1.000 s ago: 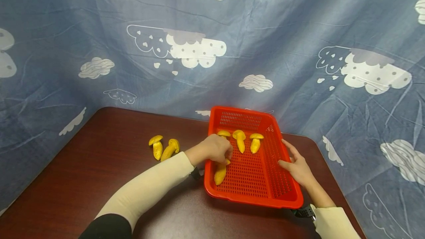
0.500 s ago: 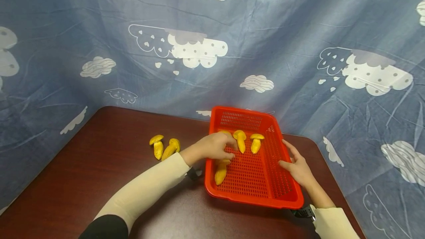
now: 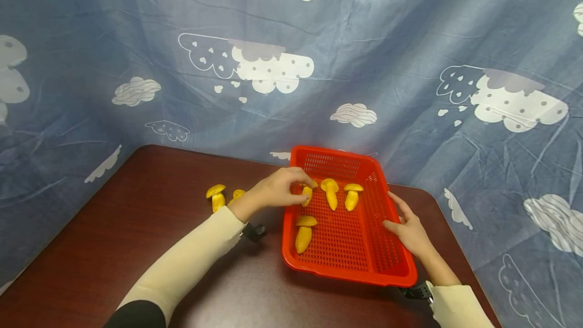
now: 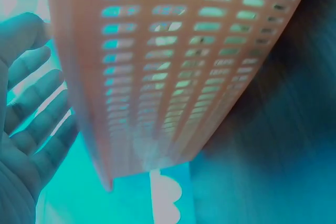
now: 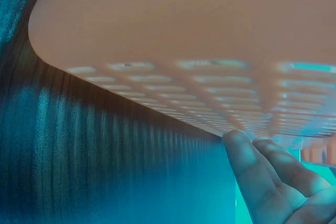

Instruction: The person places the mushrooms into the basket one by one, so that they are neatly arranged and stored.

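Mushrooms, yellow toy ones, are what my hands are busy with, and I place everything by the red basket [image 3: 391, 267] on the dark wooden table [image 3: 136, 247]. Nearest me, my right hand [image 3: 410, 232] rests against the basket's right rim with fingers relaxed and fairly straight, gripping nothing. Inside the basket, near its left wall, one mushroom [image 3: 303, 233] lies by itself. Farther in, my left hand [image 3: 278, 191] reaches over the left rim and pinches a small mushroom [image 3: 307, 195] between thumb and fingertips. Just right of it, two more mushrooms [image 3: 330, 192] lie side by side, caps pointing to the far wall. Left of the basket, out on the table, two other mushrooms [image 3: 216, 196] lie close together beyond my forearm. Behind the basket hangs a blue cloud-printed cloth [image 3: 291, 65].
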`<state>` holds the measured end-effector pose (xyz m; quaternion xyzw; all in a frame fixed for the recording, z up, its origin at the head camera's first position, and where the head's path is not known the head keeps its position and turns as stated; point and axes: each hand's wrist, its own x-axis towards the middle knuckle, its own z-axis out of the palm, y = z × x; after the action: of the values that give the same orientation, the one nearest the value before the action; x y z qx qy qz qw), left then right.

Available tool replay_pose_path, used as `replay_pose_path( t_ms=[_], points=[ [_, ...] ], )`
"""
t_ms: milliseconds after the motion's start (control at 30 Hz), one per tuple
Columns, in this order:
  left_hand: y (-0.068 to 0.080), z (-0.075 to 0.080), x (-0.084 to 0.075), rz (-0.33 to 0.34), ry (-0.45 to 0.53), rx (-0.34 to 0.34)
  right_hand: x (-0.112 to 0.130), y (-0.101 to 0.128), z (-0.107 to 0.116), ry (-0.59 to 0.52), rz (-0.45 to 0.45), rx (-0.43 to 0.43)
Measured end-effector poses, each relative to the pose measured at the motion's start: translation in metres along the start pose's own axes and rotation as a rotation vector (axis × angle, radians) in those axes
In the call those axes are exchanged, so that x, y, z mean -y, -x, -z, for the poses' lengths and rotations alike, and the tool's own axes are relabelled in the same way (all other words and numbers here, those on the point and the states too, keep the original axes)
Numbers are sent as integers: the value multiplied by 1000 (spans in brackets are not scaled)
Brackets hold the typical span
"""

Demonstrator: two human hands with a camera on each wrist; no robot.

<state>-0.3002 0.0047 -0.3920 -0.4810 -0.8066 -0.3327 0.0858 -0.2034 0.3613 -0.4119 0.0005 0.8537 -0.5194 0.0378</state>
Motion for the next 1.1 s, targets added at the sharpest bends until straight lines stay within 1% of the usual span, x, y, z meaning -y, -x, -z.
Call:
replay_pose_path(
  t_ms=[167, 333, 667, 1100],
  points=[
    [8, 15, 2, 8, -2, -17, -1, 0, 1, 2, -5, 3],
    [15, 25, 3, 15, -10, -24, -3, -1, 1, 4, -3, 9],
    [29, 39, 10, 14, -19, -57, -6, 0, 2, -4, -4, -4],
    [43, 55, 12, 72, -47, -76, -6, 0, 1, -33, 19, 1]
  ],
)
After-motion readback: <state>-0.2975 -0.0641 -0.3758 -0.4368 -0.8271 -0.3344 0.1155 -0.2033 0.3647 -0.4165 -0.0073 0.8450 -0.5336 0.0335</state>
